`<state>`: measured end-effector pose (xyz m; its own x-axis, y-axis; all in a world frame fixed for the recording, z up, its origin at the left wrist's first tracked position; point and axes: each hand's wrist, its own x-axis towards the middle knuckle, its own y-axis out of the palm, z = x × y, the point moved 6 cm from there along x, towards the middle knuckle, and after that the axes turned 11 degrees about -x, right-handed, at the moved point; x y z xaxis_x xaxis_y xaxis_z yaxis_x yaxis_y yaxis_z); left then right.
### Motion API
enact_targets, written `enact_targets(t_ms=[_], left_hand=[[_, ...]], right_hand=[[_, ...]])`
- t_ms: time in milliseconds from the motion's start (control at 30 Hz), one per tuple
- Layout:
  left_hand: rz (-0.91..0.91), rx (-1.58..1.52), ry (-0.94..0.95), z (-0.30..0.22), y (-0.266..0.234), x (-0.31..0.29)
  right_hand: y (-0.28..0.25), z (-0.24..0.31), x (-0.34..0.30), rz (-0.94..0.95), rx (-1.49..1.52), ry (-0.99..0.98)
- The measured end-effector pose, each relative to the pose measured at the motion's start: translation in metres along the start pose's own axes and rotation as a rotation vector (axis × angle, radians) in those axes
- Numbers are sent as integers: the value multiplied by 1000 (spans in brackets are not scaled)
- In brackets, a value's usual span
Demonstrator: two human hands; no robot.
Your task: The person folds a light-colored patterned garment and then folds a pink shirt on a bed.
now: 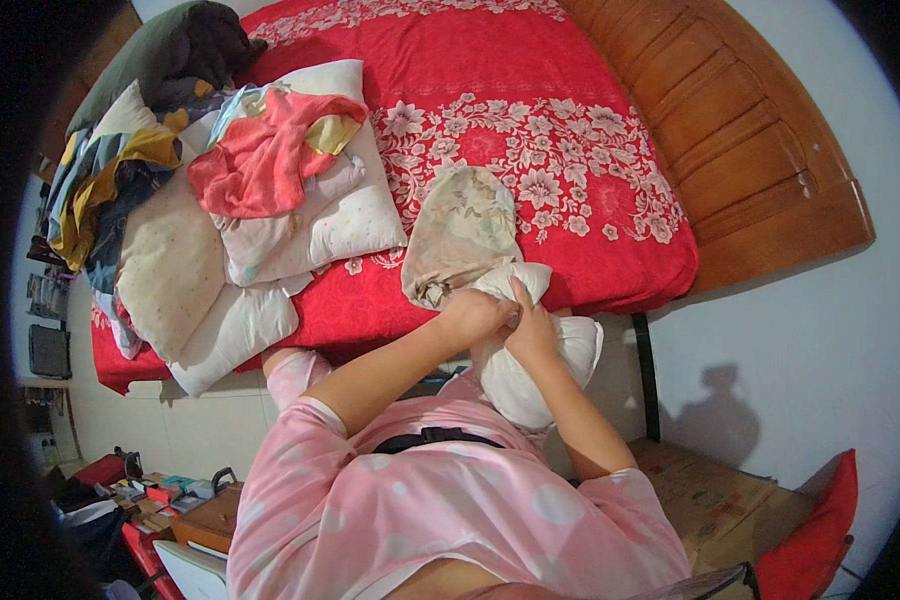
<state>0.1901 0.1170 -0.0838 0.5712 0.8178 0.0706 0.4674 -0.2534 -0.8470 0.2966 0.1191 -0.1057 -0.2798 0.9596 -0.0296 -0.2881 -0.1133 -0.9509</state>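
Observation:
A plump white pillow point(532, 382) hangs at the bed's edge, against my lap. Both hands meet near its upper end. My left hand point(478, 316) is closed on the white fabric there. Beside it on the right, my right hand point(533, 330) is closed too, its fingers gathering the pillow's upper part. A pale, patterned cloth cover point(464, 222), apparently a pillowcase, lies on the bed just beyond the hands. Its bunched near edge sits next to my left hand and touches the pillow's end. The fingertips overlap, so the exact pinch points are hidden.
A red floral bedspread point(490, 50) covers the bed. At the left lie white pillows point(362, 222), a coral garment point(260, 160) and piled clothes point(105, 190). A wooden headboard point(740, 130) stands at the right. Behind me are a cardboard box point(705, 495) and a red cushion point(810, 535).

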Motion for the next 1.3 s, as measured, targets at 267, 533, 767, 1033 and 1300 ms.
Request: enact_targets(t_ms=[267, 533, 767, 1033, 1300], left_hand=[[-546, -553, -265, 78, -46, -14], [-379, -158, -464, 141, -2, -41], [-622, -634, -601, 152, -19, -33], [-398, -425, -607, 164, -36, -61], [-309, -107, -109, 76, -15, -44]], right_hand=[[-12, -21, 9, -53, 361, -32], [-3, -73, -24, -146, 800, 21], [-3, -62, -28, -144, 739, -60], [5, -76, -19, -137, 810, -35], [9, -73, -16, -93, 826, 10]])
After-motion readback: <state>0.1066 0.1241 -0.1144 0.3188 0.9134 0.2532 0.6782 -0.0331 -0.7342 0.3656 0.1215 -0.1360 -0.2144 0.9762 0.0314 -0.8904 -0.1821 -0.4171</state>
